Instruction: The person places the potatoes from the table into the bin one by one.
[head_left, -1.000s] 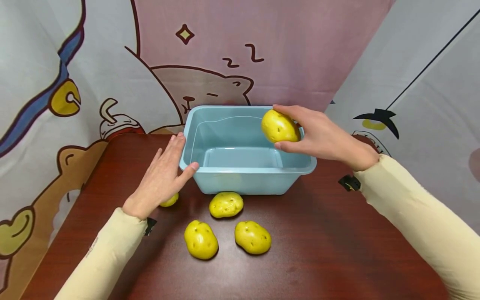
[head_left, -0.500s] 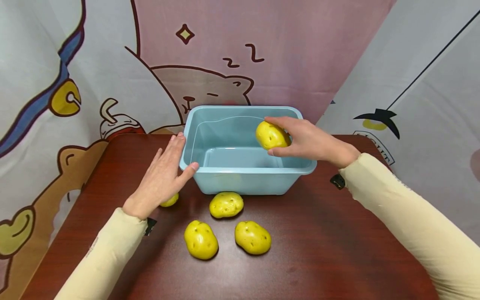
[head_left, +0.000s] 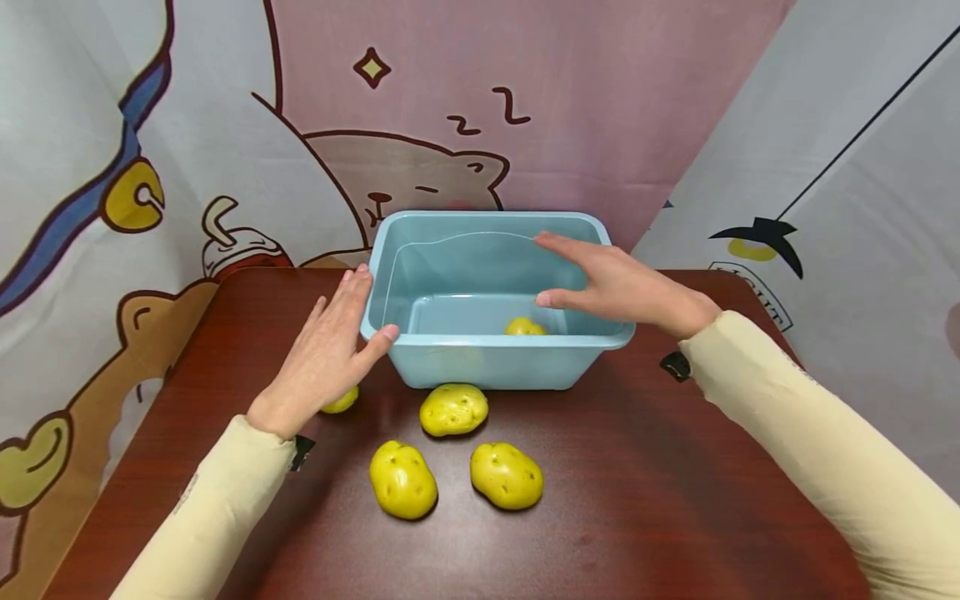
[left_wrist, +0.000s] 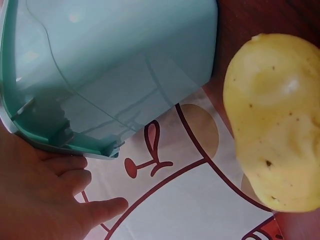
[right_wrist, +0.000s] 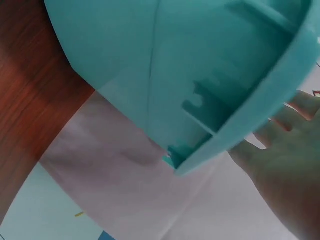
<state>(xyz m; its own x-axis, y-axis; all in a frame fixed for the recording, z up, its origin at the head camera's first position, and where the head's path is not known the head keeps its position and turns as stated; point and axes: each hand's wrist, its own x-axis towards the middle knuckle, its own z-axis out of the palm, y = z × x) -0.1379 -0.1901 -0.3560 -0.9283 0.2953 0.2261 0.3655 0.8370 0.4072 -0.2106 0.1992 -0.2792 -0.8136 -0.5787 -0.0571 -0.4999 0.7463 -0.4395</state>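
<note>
A light blue plastic bin (head_left: 480,364) stands on the table, and one potato (head_left: 525,327) lies inside it, partly hidden by the front wall. My left hand (head_left: 321,354) rests with straight fingers against the bin's left rim; the left wrist view shows its fingers at the rim's underside. Over the bin's right side hovers my right hand (head_left: 618,283), thumb and fingers spread with nothing between them. In front of the bin lie three yellow potatoes: one near its wall (head_left: 453,410), one at front left (head_left: 403,480), one at front right (head_left: 506,476).
Another potato (head_left: 341,400) is mostly hidden under my left wrist; a potato (left_wrist: 275,122) looks large in the left wrist view. The brown wooden table (head_left: 637,500) ends at a printed cloth (head_left: 600,100) behind the bin.
My right hand moved left and down over the bin and let go of the potato it held, which now lies on the bin's floor. The left hand stayed at the rim.
</note>
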